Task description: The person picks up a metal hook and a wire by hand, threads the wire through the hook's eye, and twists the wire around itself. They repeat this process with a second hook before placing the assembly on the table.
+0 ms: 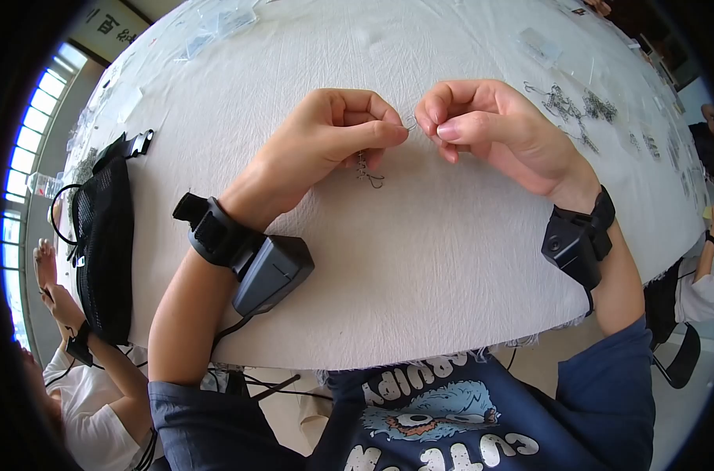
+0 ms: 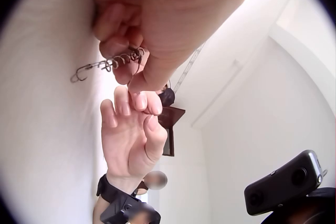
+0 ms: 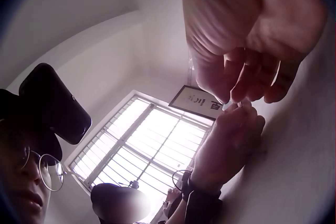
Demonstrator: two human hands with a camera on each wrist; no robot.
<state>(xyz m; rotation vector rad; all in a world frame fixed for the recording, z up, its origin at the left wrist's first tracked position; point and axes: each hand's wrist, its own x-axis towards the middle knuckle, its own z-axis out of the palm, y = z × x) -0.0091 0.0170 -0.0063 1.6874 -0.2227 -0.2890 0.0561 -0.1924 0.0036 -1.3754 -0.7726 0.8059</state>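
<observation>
My left hand pinches a metal wire piece between thumb and fingers; its coil, with a hook at the lower end, hangs below the fingers. In the left wrist view the coil sticks out from under my left fingers, hook end outward. A thin bit of wire shows at the left fingertips. Just across from them is my right hand, thumb and index finger tips together, other fingers bent. Whether something thin lies between those right fingertips cannot be made out.
Tangled metal pieces lie on the white tablecloth at the upper right, near clear plastic bags. A black mesh bag lies along the left edge. Other people sit at both sides of the table.
</observation>
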